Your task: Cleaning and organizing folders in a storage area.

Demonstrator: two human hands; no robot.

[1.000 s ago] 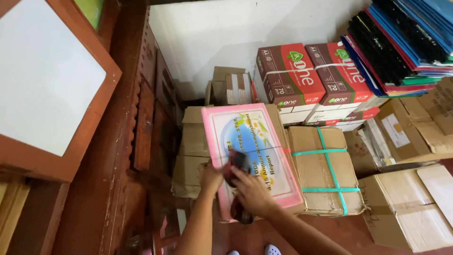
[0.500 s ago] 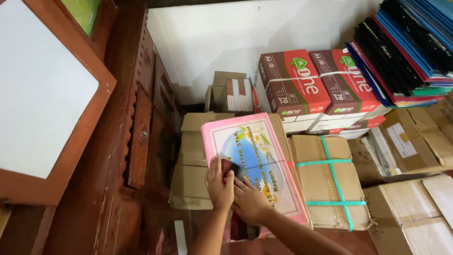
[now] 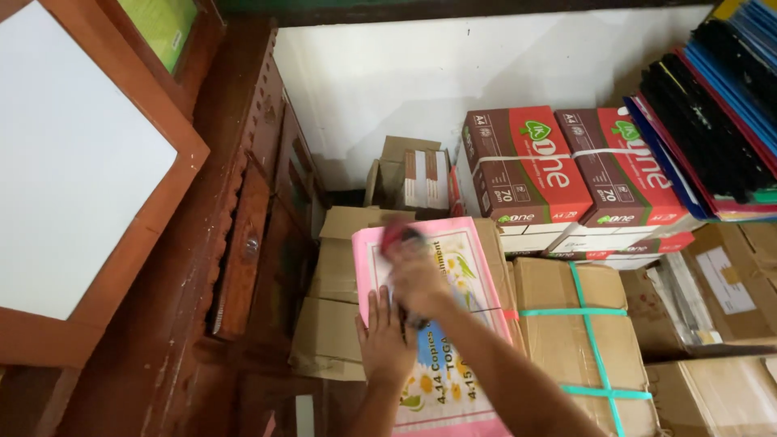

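Note:
A pink-edged flat package (image 3: 461, 267) with a colourful printed picture lies on top of brown cardboard boxes (image 3: 336, 316). My left hand (image 3: 382, 340) lies flat on its near left part, fingers spread. My right hand (image 3: 413, 271) is blurred over the package's far part and is closed on a small dark and red object (image 3: 394, 233), too blurred to tell what it is.
A carved dark wooden cabinet (image 3: 243, 243) stands at the left with a white-topped wooden surface (image 3: 73, 178). Red and white paper-ream boxes (image 3: 566, 174) are stacked at the back. Strapped cardboard boxes (image 3: 583, 340) lie at the right, and coloured folders (image 3: 720, 121) are stacked at the far right.
My right hand has swept from the package's near middle to its far end with the small object. My left hand has settled flat on the package's near left.

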